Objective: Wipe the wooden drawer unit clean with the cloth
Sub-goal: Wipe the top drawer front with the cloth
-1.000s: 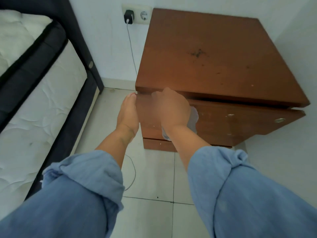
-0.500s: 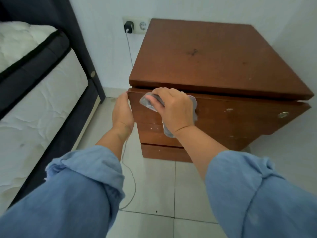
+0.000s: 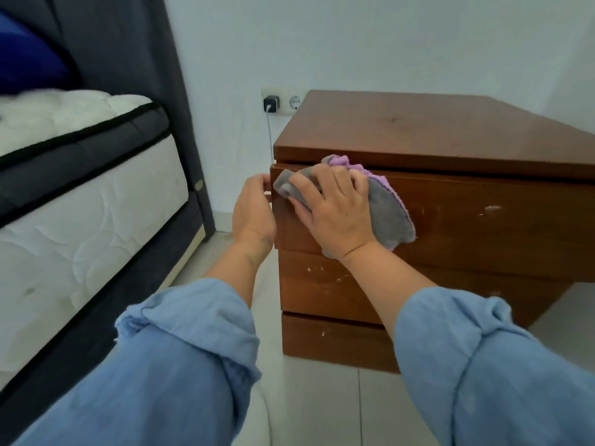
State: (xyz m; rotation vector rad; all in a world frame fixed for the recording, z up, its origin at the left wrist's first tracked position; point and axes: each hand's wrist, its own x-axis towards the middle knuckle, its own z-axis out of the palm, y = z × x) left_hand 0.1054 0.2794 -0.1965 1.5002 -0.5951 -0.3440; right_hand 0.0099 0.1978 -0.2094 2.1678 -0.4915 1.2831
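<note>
A brown wooden drawer unit (image 3: 450, 140) stands against the white wall, its top drawer front (image 3: 499, 226) pulled slightly out and marked with pale scuffs. My right hand (image 3: 335, 214) presses a grey and purple cloth (image 3: 386, 217) flat against the left part of that drawer front. My left hand (image 3: 254, 214) grips the drawer's left edge, fingers curled around it. Two lower drawer fronts (image 3: 322, 284) show below my hands.
A bed with a white mattress (image 3: 80, 214) and dark frame (image 3: 190, 140) fills the left. A wall socket with a black charger (image 3: 271, 103) and hanging cable sits just left of the unit. Pale floor tiles (image 3: 315, 403) lie below.
My view has dropped lower, showing more of the drawer fronts. My right hand with the cloth has spread flat on the top drawer front; the left hand stays at its left edge.
</note>
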